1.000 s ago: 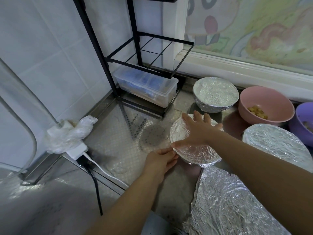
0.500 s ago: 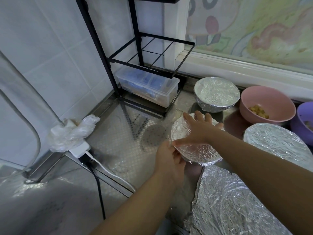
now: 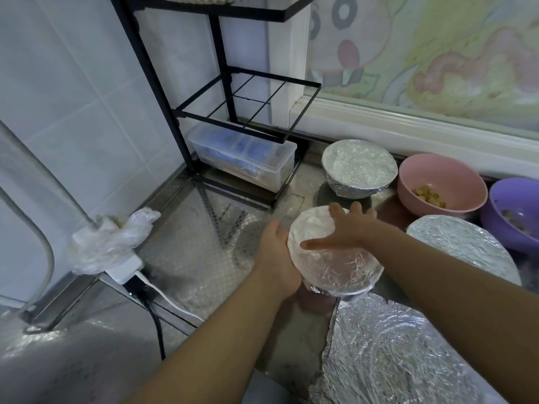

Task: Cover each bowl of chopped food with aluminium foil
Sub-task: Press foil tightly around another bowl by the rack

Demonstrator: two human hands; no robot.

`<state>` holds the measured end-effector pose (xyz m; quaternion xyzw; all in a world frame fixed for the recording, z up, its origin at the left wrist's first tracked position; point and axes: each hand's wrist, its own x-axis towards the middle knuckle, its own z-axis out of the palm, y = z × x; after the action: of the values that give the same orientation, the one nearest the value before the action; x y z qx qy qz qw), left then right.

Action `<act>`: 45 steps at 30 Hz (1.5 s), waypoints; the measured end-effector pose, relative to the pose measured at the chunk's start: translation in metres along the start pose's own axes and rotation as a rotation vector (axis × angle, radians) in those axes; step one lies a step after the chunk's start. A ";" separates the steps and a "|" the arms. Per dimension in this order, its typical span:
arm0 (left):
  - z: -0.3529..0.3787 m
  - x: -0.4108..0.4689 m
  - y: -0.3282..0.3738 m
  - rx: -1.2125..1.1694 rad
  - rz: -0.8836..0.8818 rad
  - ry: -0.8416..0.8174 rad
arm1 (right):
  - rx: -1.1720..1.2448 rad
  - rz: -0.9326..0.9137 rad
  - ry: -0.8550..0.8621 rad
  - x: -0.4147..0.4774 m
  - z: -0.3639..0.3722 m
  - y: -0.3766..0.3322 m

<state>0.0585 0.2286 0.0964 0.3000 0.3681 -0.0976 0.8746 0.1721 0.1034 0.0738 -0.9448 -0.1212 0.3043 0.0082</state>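
Note:
A small bowl wrapped in aluminium foil [image 3: 341, 266] sits in the middle of the steel counter. My right hand [image 3: 347, 228] lies flat on its foil top with fingers spread. My left hand [image 3: 277, 258] cups the bowl's left side, pressing the foil against the wall. Behind it stands a second foil-covered bowl [image 3: 360, 167]. To the right is a larger foil-covered bowl [image 3: 458, 246]. A pink bowl [image 3: 437, 176] with chopped yellow food and a purple bowl [image 3: 516, 211] with food are uncovered.
A loose sheet of foil [image 3: 393, 354] lies at the front right. A black wire rack [image 3: 248, 112] stands at the back over a clear plastic box [image 3: 242, 158]. At the left are a white power strip [image 3: 125, 266] with a plastic bag on it and its cable.
My left hand moved up from the bowl's front edge to cup its left side. My right hand stayed flat on the foil top.

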 end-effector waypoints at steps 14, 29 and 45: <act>-0.006 0.055 0.000 0.097 0.095 0.002 | 0.223 0.072 -0.032 -0.014 0.002 0.043; -0.011 0.052 -0.060 0.092 0.281 0.008 | 0.008 -0.122 0.135 -0.010 0.027 0.009; -0.008 0.069 -0.077 0.013 0.273 0.209 | 0.004 -0.121 0.134 -0.008 0.026 0.010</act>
<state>0.0730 0.1750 0.0085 0.3613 0.4122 0.0517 0.8348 0.1524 0.0906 0.0565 -0.9540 -0.1768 0.2393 0.0365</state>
